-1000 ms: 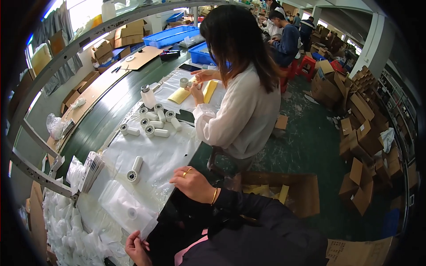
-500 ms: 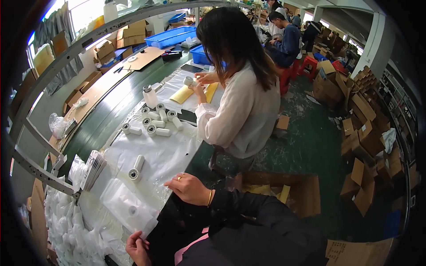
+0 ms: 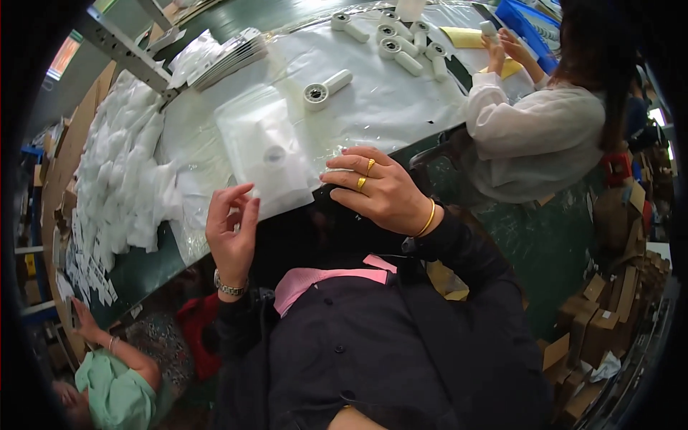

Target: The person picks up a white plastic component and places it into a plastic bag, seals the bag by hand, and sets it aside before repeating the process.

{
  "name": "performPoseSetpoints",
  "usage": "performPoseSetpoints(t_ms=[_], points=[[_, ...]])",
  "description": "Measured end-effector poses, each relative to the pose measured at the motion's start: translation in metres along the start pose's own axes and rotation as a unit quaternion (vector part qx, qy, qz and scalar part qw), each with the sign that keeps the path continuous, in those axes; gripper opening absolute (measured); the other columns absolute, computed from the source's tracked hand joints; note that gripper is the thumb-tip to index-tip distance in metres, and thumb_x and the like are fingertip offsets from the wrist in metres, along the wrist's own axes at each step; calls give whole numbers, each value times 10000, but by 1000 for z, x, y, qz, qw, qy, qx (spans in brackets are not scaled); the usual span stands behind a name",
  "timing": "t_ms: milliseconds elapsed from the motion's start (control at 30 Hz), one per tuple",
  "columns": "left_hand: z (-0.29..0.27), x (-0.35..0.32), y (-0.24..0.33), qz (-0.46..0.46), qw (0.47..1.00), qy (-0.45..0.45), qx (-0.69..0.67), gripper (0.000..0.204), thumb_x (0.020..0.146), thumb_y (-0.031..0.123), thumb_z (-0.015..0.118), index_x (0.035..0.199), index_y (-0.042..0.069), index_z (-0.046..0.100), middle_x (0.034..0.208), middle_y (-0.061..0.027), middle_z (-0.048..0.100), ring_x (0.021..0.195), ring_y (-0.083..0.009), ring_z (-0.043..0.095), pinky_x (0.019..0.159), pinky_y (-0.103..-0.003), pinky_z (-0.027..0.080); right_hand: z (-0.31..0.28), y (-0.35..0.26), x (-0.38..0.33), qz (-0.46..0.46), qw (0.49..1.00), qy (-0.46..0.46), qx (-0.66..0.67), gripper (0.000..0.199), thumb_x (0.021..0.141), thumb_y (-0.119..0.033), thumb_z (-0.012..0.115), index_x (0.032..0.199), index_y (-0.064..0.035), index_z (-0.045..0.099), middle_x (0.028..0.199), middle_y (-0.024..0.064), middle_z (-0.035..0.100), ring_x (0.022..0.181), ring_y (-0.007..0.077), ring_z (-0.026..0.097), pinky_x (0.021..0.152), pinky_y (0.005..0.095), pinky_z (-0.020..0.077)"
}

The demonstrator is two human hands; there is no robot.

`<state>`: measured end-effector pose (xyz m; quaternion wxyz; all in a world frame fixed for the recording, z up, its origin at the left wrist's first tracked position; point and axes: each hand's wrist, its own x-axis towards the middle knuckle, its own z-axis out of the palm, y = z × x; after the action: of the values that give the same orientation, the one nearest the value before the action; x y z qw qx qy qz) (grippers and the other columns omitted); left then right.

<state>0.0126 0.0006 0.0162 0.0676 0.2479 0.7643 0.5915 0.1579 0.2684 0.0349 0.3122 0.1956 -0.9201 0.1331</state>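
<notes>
Both hands sit at the near edge of a work table covered in clear plastic sheet (image 3: 401,107). The left hand (image 3: 231,228) is raised off the surface, palm toward the camera, fingers loosely spread and curled, holding nothing; its fingertips are just beside the lower edge of a clear plastic bag (image 3: 265,154). The right hand (image 3: 380,190) lies flat on the sheet with fingers stretched out toward the same bag, index fingertip touching or almost touching its right edge; it grips nothing.

That bag lies flat between the two hands and slightly beyond them, with something white inside and a small round shape showing through the middle. What the contents are exactly is hard to tell.

Just past the bag a single white roller (image 3: 326,87) lies on its side. Farther along, a cluster of white rollers (image 3: 401,44) lies loose on the sheet. A stack of flat bags (image 3: 229,51) leans near the metal frame bar (image 3: 122,46). To the left, a heap of filled white bags (image 3: 122,179) spills along the table.

A co-worker in a white top (image 3: 537,136) sits to the right, hands holding a small white piece. Cardboard boxes (image 3: 595,322) stand on the floor at right.
</notes>
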Motion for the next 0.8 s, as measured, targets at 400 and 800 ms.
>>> performPoseSetpoints(t_ms=[400,800], points=[[33,2,40,33,947,-311,-67,195,979,18,768,1167,-36,758,1055,-74,744,1027,-151,664,941,-299,514,48,-39,7,-157,987,-28,15,150,837,-185,673,707,-110,659,808,59,683,871,272,704,806,417,564],[43,-2,43,68,950,-300,-47,228,951,7,789,1175,-32,773,1096,-109,729,1033,-184,673,943,-304,521,52,-42,-10,-119,988,-66,66,143,863,-195,658,761,-105,615,802,68,655,772,299,683,644,443,526]])
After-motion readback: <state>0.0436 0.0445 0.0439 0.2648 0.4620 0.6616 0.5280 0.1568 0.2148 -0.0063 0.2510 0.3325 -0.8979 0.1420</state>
